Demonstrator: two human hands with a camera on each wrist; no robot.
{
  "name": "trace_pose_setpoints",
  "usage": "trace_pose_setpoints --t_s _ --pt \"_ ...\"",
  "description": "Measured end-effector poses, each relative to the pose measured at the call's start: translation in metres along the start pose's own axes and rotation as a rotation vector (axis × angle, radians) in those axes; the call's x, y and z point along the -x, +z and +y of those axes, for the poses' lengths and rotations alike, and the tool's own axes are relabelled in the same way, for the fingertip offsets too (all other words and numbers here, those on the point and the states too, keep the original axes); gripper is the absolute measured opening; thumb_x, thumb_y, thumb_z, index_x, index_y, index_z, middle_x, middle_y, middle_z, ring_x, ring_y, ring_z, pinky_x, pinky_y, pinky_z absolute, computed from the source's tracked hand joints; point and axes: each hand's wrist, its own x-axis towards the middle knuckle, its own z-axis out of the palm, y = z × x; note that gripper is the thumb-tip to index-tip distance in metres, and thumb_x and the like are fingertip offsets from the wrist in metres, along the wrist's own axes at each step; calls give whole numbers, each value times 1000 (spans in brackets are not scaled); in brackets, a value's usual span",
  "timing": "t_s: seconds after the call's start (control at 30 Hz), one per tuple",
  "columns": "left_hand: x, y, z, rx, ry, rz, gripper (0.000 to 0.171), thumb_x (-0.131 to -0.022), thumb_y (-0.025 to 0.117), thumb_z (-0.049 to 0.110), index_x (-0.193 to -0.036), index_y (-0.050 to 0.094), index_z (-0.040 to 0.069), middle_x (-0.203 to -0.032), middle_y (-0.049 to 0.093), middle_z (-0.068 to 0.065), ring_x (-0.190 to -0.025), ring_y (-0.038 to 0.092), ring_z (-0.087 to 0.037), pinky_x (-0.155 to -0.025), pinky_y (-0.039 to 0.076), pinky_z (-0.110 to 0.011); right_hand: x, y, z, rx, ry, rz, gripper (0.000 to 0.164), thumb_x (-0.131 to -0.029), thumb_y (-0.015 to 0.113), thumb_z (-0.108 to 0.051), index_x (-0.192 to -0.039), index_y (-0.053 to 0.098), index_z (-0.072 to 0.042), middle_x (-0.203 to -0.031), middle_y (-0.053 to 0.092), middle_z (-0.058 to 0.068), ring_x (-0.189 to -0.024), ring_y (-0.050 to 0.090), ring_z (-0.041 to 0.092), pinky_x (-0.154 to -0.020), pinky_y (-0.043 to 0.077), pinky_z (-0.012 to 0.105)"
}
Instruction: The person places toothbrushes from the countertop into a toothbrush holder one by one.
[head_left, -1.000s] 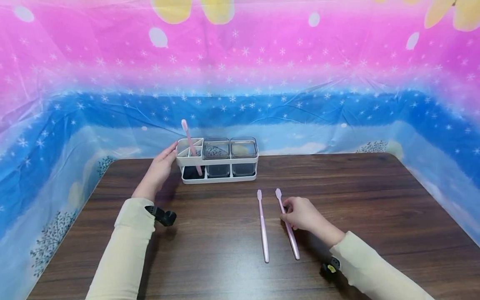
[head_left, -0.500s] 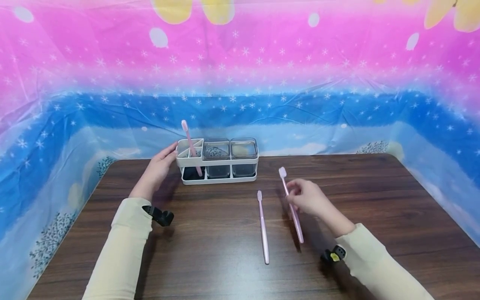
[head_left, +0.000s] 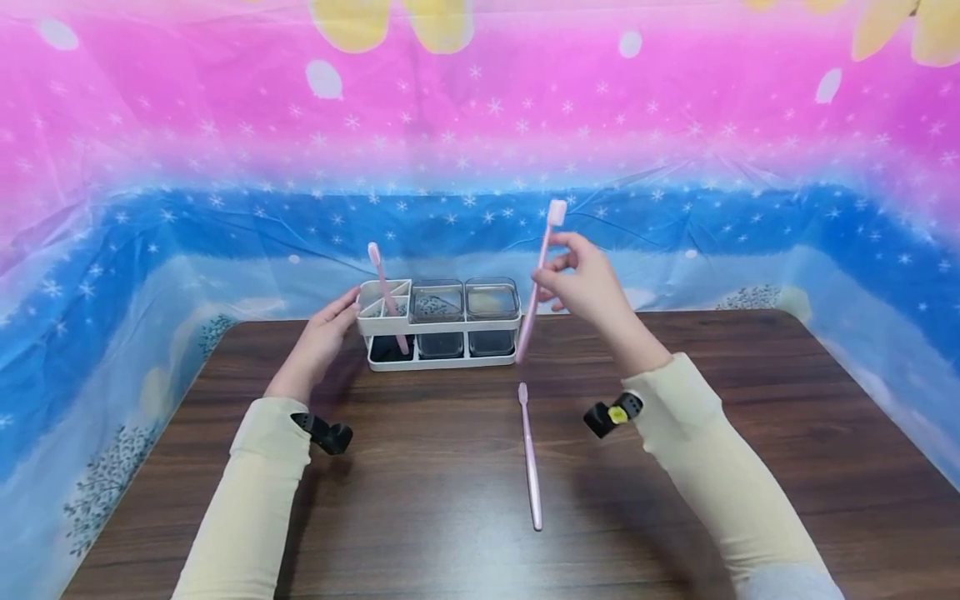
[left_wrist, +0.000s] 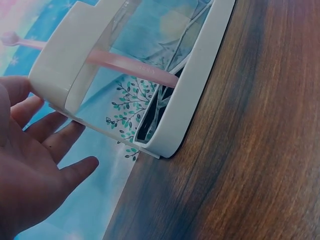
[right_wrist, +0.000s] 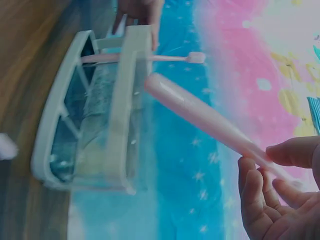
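At the back of the table, a white toothbrush holder (head_left: pixel 465 362) has a divided section on its left and two clear cups. One pink toothbrush (left_wrist: pixel 132 67) leans in that left section. My left hand (left_wrist: pixel 42 145) touches the holder's left end, its fingers extended and the thumb apart. Raised beside the holder's right end, my right hand (head_left: pixel 588 279) pinches a second pink toothbrush (right_wrist: pixel 200 114) between thumb and fingers, with the bristle head up and the handle end down. A third pink toothbrush (head_left: pixel 530 458) lies on the table in front of the holder.
The dark wooden table (head_left: pixel 420 483) ends at a back edge just behind the holder. A pink and blue patterned cloth (head_left: pixel 480 150) hangs around the back and sides. Black wrist cameras sit on both sleeves.
My right hand has picked its toothbrush up off the table, carried it toward the holder's right end and tipped it close to upright. The left hand has stayed at the holder.
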Motion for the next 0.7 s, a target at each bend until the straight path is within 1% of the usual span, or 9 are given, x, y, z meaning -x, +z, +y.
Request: trace_pose_setpoints --t_s 0.1,0.13,0.27,0.33,0.4,0.5,0.6,0.7 --pt "-2 1 -1 -7 4 0 54 -106 35 31 -155 19 18 -161 11 -10 -148 8 -31 -118 15 -52 -11 6 -13 -34 -32 22 55 -92 64 -13 -143 43 -12 -105 65 16 -74 70 19 -62 58 30" --pt "-2 2 -1 -10 6 1 54 -106 35 32 -155 19 18 -162 11 -9 -148 8 -31 -118 15 -52 -14 9 -17 -46 -40 26 54 -93 64 -14 -143 43 -14 -106 64 15 -75 70 20 -63 58 31" --pt "-3 1 -2 -23 10 6 54 -105 35 33 -155 20 18 -161 11 -10 -148 9 -32 -117 16 -53 -23 19 -30 -104 -58 28 51 -95 62 -16 -143 44 -17 -108 63 13 -80 70 22 -67 57 34" --pt "-3 0 -2 -28 12 8 54 -106 35 33 -155 20 18 -161 11 -10 -148 9 -32 -117 16 -53 -27 26 -35 -135 -59 33 50 -95 62 -16 -142 44 -17 -108 63 12 -81 70 22 -68 57 34" --pt "-2 -1 -2 -28 13 7 54 -106 35 33 -155 19 18 -161 11 -10 -148 9 -31 -117 16 -53 -32 33 -39 -165 -57 42 49 -95 62 -17 -141 45 -17 -108 64 11 -82 69 21 -65 56 30" --pt "-1 -1 -2 -12 10 3 54 -105 36 33 -155 20 19 -161 11 -10 -148 8 -30 -118 16 -52 -38 45 -43 -203 -58 59 46 -95 63 -17 -139 48 -16 -106 65 10 -80 70 20 -63 56 27" --pt "0 -2 -2 -3 2 -4 54 -105 37 33 -155 20 20 -162 11 -9 -148 7 -29 -118 15 -51 -42 56 -46 -229 -69 64 42 -95 63 -17 -135 52 -15 -103 66 9 -78 70 20 -63 56 28" --pt "0 -3 -2 -12 -8 -4 54 -105 37 35 -155 20 21 -162 10 -8 -148 6 -29 -118 13 -52 -46 67 -49 -232 -78 61 39 -95 63 -18 -133 54 -15 -102 66 9 -78 70 20 -65 57 31"
